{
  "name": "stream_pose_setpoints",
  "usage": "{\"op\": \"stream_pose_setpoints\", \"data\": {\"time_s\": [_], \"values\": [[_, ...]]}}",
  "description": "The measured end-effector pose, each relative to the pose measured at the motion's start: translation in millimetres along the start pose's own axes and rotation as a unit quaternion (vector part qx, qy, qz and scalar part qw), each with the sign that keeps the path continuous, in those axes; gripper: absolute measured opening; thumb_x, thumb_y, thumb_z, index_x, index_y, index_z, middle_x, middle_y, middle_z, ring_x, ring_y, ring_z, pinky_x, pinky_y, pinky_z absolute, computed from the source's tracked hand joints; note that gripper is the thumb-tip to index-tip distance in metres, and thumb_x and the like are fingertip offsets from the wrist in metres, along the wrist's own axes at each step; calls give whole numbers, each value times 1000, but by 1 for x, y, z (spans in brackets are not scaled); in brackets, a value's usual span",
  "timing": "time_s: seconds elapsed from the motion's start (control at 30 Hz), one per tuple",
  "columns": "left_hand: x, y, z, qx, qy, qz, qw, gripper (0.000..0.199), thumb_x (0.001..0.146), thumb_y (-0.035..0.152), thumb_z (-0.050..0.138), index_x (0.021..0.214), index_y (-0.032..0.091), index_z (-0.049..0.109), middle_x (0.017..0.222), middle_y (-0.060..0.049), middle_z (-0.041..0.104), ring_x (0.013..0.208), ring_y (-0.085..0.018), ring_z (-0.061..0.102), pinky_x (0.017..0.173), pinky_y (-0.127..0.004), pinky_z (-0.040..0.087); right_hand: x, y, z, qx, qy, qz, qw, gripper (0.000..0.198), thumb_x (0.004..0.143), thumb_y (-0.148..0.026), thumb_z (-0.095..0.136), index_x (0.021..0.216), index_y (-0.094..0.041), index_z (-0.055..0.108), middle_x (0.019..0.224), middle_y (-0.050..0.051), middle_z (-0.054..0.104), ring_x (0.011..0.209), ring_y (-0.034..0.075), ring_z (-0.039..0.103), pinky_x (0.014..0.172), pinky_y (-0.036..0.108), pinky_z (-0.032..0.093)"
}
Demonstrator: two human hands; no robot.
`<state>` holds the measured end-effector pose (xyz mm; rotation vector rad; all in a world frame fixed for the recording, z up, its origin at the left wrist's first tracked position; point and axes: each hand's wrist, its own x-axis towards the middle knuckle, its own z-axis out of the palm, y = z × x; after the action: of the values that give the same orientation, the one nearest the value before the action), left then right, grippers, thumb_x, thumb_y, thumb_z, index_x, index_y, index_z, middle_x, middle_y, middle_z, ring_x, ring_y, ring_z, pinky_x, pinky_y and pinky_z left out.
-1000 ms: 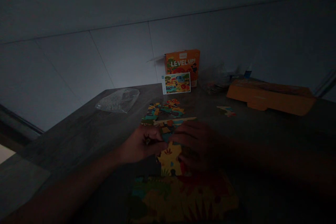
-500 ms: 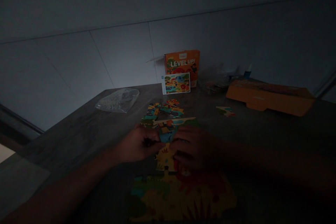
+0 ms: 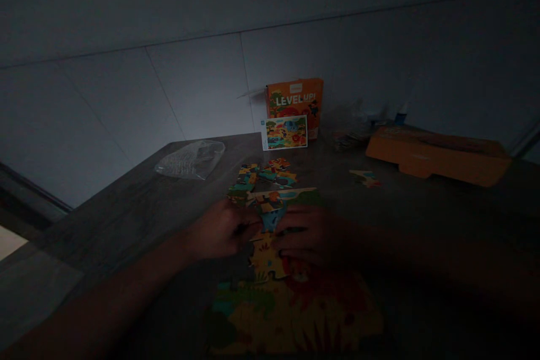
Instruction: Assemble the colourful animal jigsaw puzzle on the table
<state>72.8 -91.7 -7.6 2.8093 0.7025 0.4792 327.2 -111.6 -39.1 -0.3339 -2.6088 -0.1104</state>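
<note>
A blue puzzle piece point(image 3: 270, 220) lies between my two hands, at the middle of the table. My left hand point(image 3: 225, 229) has its fingers closed at the piece's left edge. From the other side, my right hand point(image 3: 310, 232) grips its right edge with bent fingers, partly hiding it. Just below, a yellow puzzle piece point(image 3: 265, 259) reaches down to a larger joined puzzle section point(image 3: 270, 315) with a red lion and green plants. Above the hands is a joined strip point(image 3: 295, 196) of light and green pieces. Dim light blurs the finger contacts.
Several loose puzzle pieces point(image 3: 278, 174) lie beyond the strip, with another piece point(image 3: 365, 178) to the right. A picture card point(image 3: 285, 133) leans on an orange box point(image 3: 295, 90). A clear plastic bag point(image 3: 192, 160) is left, an orange box part point(image 3: 439, 157) right, near a small bottle point(image 3: 400, 117).
My left thumb and fingers have shifted slightly at the blue piece. The right fingers have moved a little and lie straighter. The view has shifted slightly; the other things stay put.
</note>
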Motion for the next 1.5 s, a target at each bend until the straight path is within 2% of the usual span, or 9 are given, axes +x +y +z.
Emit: {"op": "stream_pose_setpoints", "data": {"time_s": [0.13,0.33,0.67,0.9,1.03,1.17,1.5], "values": [[1,-2,0,18,7,-33,999,23,94,12,52,75,14,66,56,3,55,45,-8,43,48,-22,29,-1,1,0,5,-5,-1,1000,19,103,-24,56,107,-17,73,104,8,68,92,18,60,81,31,50],[0,-4,3,12,-11,3,1000,22,95,14,52,81,15,69,71,-2,69,57,-11,57,56,-23,36,-1,2,3,21,4,-5,1000,17,102,-22,56,100,-17,73,103,7,68,91,17,61,80,29,49],[2,1,2,-21,-36,35,999,23,95,16,52,92,17,75,72,-2,72,57,-11,60,54,-22,39,-1,3,4,22,-3,-6,1000,13,100,-18,60,98,-17,72,101,6,67,89,17,59,78,29,47],[2,2,2,-32,-41,31,998,21,94,18,55,89,15,75,66,-1,70,53,-10,58,51,-21,38,-1,3,4,18,-7,-10,1000,12,99,-16,60,97,-17,72,101,6,67,89,17,58,78,29,46],[1,1,4,-38,-44,27,998,19,95,22,59,87,15,75,67,-2,71,55,-11,60,53,-20,41,-2,4,5,24,-18,-13,999,14,101,-16,57,99,-17,71,101,7,66,90,17,59,78,29,47],[0,2,4,-44,-40,26,998,16,94,21,61,89,16,75,65,0,70,51,-9,57,51,-19,39,-1,4,3,39,-1,-16,999,16,101,-14,55,98,-17,71,104,6,67,90,16,59,80,29,48],[0,4,2,-34,-42,25,998,16,93,22,61,90,16,75,67,-1,70,54,-10,59,52,-20,41,-4,4,5,24,-11,-14,1000,14,99,-15,57,100,-18,71,103,7,67,90,17,60,79,29,48]]}}
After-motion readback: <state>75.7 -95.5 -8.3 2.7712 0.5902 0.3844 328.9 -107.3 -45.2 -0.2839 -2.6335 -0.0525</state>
